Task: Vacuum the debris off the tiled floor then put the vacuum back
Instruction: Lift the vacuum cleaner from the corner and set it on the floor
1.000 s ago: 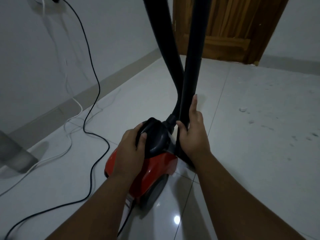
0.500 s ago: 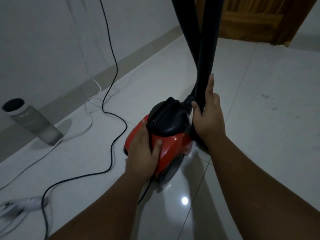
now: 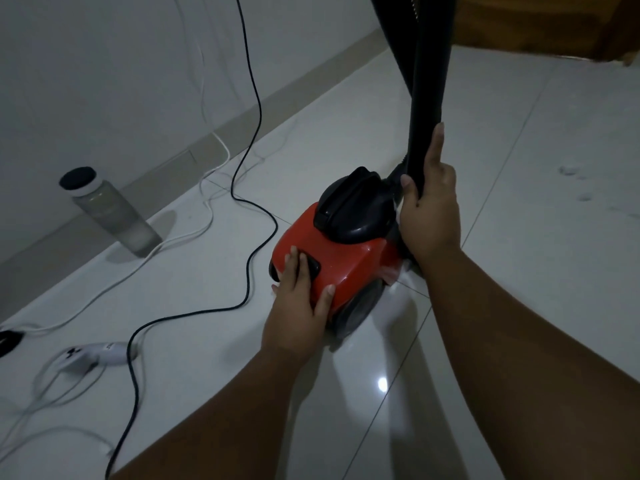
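Under the left hand (image 3: 298, 306) the vacuum's red shell (image 3: 349, 268) is hard, glossy plastic. The black carry handle (image 3: 353, 206) just beyond the fingers is smooth plastic with a duller sheen. The black tube (image 3: 427, 98) that the right hand (image 3: 431, 209) grips looks smooth and matt. The tiled floor (image 3: 519, 140) around both hands is polished and mirror-glossy, with a bright glint between the forearms. Right of the right hand, debris (image 3: 571, 174) dulls it in powdery specks. Left of the left hand, the black power cord (image 3: 249, 271) is matt, the white cable (image 3: 194, 233) smooth, and the bottle (image 3: 110, 213) frosted translucent plastic. Beyond the right hand, the door (image 3: 536, 26) is grained wood.
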